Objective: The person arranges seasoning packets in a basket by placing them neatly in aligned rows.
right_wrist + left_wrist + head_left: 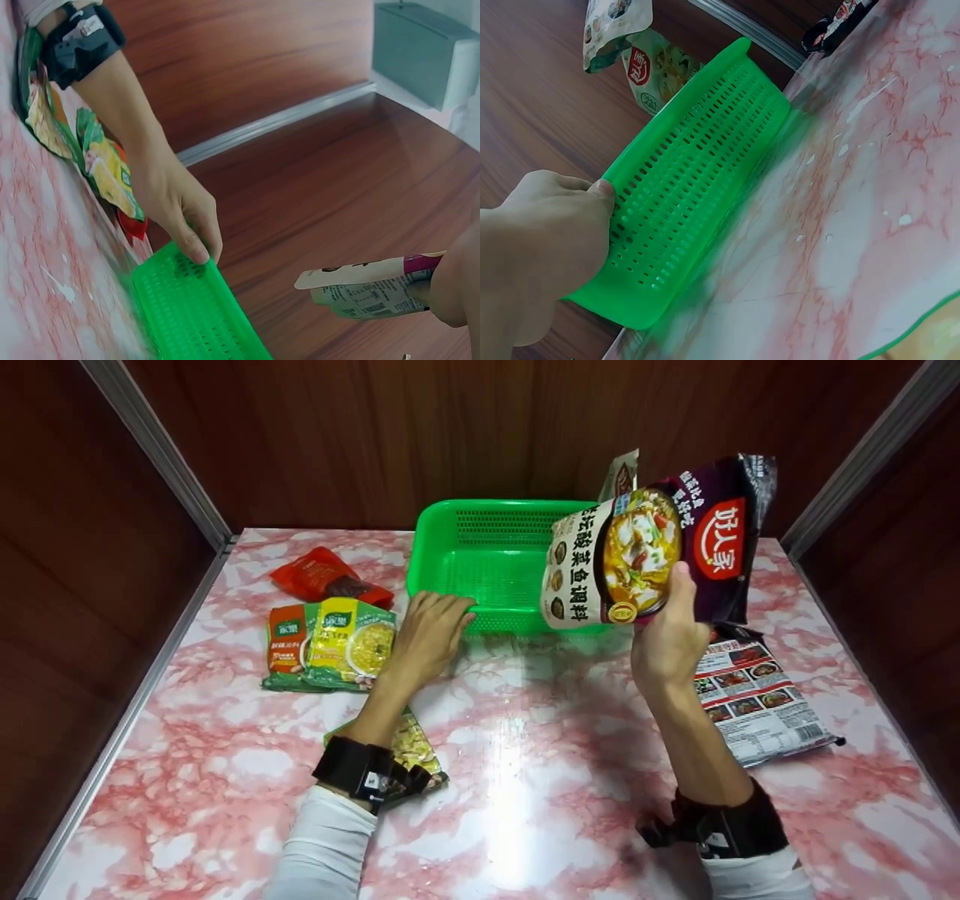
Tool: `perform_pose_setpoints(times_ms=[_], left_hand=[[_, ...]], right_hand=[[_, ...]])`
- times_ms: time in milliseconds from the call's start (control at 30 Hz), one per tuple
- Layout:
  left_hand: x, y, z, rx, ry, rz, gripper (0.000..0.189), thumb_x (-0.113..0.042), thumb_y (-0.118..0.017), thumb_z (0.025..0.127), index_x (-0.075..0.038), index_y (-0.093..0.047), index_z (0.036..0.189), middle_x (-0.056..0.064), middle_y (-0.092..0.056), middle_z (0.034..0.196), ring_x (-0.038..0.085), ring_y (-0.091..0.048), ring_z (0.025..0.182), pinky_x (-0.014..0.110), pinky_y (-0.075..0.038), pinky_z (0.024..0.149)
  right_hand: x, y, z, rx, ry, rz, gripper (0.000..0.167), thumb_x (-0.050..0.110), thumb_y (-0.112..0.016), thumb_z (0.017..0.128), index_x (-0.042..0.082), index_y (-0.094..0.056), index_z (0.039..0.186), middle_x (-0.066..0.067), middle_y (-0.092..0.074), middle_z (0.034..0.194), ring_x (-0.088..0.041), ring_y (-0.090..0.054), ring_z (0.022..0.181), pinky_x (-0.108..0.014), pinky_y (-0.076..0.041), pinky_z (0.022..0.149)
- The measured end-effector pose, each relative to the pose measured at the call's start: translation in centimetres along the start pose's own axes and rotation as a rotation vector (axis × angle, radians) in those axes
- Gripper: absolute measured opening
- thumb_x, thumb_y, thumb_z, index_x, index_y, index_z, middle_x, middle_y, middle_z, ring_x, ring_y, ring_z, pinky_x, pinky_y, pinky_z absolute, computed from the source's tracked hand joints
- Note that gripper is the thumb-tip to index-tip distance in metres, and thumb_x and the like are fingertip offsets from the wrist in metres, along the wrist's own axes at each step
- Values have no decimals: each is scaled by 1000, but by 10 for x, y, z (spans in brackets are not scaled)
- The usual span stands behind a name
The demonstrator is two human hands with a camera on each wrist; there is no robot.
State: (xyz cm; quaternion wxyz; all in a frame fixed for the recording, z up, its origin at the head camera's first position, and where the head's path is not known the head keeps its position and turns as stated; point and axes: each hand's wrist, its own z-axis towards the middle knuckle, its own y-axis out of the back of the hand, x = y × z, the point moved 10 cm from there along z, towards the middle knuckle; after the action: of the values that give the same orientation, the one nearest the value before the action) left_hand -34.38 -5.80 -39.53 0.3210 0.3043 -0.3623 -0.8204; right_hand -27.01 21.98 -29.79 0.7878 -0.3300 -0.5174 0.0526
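Note:
The green plastic basket [480, 622] stands at the back of the table. At its front left corner my left hand [431, 636] pinches the rim, thumb on the outside in the right wrist view. Over the basket's right end, my right hand [671, 649] grips a purple and cream fish-seasoning packet [585, 566], front side up, its thumb across the front. The fingers underneath are hidden. Behind that packet, the top of another packet [622, 476] sticks up; the left wrist view shows a packet with a red logo [656, 71] rising above the basket's rim.
Left of the basket lie a red bag [322, 574], a yellow soup packet [352, 641] and an orange packet [285, 645]. Another packet [416, 750] lies under my left wrist. A white packet [765, 705] lies back side up at right. Wooden panels [337, 442] enclose the table.

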Motion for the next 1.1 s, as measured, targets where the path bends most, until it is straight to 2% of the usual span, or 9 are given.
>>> perform_pose_setpoints(times_ms=[133,267,367,500,700,833,900,1033,1100], left_hand=[[2,1,0,-1,5,-20,27,-20,-65,115,-3,-76,134,16,-83,129,40,-75,119,58,-48,117],[2,1,1,10,6,-37,28,-20,-64,115,-4,-76,135,16,-83,130,40,-74,120,59,-48,118],[2,1,1,17,6,-40,29,-21,-63,116,-5,-76,136,15,-83,131,40,-74,120,58,-47,119],[1,1,1,23,4,-38,30,-24,-62,117,-6,-76,137,14,-83,132,39,-74,121,58,-47,118],[1,-1,1,25,10,-31,34,-28,-58,118,-6,-76,137,15,-82,133,42,-73,122,59,-47,117],[1,-1,1,22,15,-48,33,-25,-60,118,-4,-76,136,16,-82,134,43,-73,124,60,-47,117],[1,-1,1,22,16,-55,31,-24,-61,117,-4,-76,136,16,-82,134,43,-73,124,60,-46,117],[2,-1,0,31,25,-59,32,-23,-62,116,-4,-76,137,16,-82,135,43,-73,125,60,-46,119],[2,-1,0,37,28,-60,32,-24,-62,116,-4,-76,139,17,-81,136,43,-72,127,60,-45,120]], right_hand=[[0,-2,1,25,21,-6,41,19,-39,122,6,-55,157,-17,-70,147,-33,-71,133,-40,-64,112],[-3,-1,1,24,7,-72,43,23,-39,123,8,-57,159,-17,-70,150,-32,-70,135,-38,-64,109],[-6,0,2,21,10,-111,45,23,-39,122,8,-54,162,-17,-67,156,-31,-67,142,-37,-62,114],[-8,-1,6,18,38,-138,49,18,-42,121,8,-45,169,-17,-60,166,-29,-60,154,-35,-53,127],[-12,-7,21,35,31,-300,59,22,-43,122,15,-28,178,-13,-48,176,-26,-50,164,-33,-46,133],[-19,-15,38,76,-6,-438,65,27,-41,123,24,-16,183,-8,-32,186,-23,-37,172,-31,-36,139],[-26,-17,47,88,-60,-509,66,32,-40,123,30,-13,183,-4,-24,190,-19,-30,175,-27,-29,141],[-42,-20,60,91,-207,-628,66,47,-37,122,31,-15,183,-2,-22,191,-18,-26,177,-29,-22,144],[-47,-22,65,89,-252,-693,67,54,-37,121,28,-21,181,-5,-27,189,-20,-29,175,-33,-24,144]])
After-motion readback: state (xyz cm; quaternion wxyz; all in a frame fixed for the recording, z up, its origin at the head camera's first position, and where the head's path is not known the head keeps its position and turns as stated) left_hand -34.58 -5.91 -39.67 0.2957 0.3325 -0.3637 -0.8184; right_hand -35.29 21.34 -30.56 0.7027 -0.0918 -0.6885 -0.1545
